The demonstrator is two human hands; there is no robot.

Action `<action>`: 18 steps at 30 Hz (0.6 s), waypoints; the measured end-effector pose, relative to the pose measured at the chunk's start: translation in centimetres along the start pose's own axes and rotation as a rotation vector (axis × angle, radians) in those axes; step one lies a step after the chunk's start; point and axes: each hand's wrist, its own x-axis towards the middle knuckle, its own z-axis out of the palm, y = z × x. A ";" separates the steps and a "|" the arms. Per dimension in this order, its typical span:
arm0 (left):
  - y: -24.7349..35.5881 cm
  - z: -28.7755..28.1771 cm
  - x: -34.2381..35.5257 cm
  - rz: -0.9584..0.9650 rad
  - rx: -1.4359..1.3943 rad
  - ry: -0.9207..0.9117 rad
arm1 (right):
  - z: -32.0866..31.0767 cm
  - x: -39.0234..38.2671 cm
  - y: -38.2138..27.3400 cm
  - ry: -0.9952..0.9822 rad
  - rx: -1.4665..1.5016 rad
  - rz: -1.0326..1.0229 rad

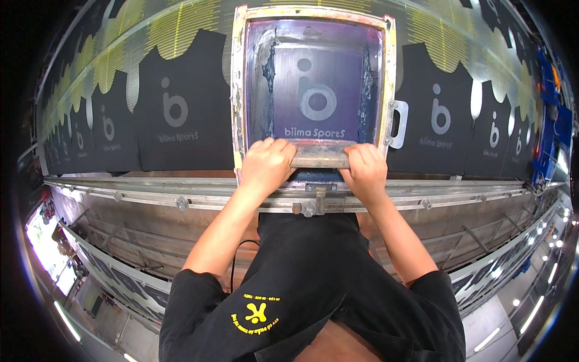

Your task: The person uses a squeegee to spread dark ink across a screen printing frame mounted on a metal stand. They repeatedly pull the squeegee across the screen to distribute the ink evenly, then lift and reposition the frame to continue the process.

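Both of my hands grip a squeegee (319,158) with a worn wooden bar, held level across the near end of a printing screen. My left hand (266,161) is closed round its left end, and my right hand (365,167) is closed round its right end. The screen frame (239,90) is pale and paint-stained, lying over the table in front of me. Its purple mesh (347,72) shows a round letter design with lettering below, and dark ink smears run along both sides. The squeegee's lower edge and my fingertips are partly hidden.
Black cut garment pieces (181,102) with grey prints lie on the table left of the frame; more black pieces (437,114) lie to the right. A white handle (398,124) sticks out from the frame's right side. A metal rail (151,197) runs along the table's near edge.
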 end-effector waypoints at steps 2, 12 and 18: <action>-0.9 -0.6 1.7 -0.034 -0.002 -0.126 | -0.8 1.8 0.9 -0.063 0.021 -0.024; -9.4 -6.0 23.8 -0.111 0.121 -0.075 | -0.8 23.1 10.1 -0.013 -0.115 0.125; -4.1 -0.7 9.4 -0.057 0.075 0.057 | 0.3 9.2 5.0 -0.072 -0.134 0.026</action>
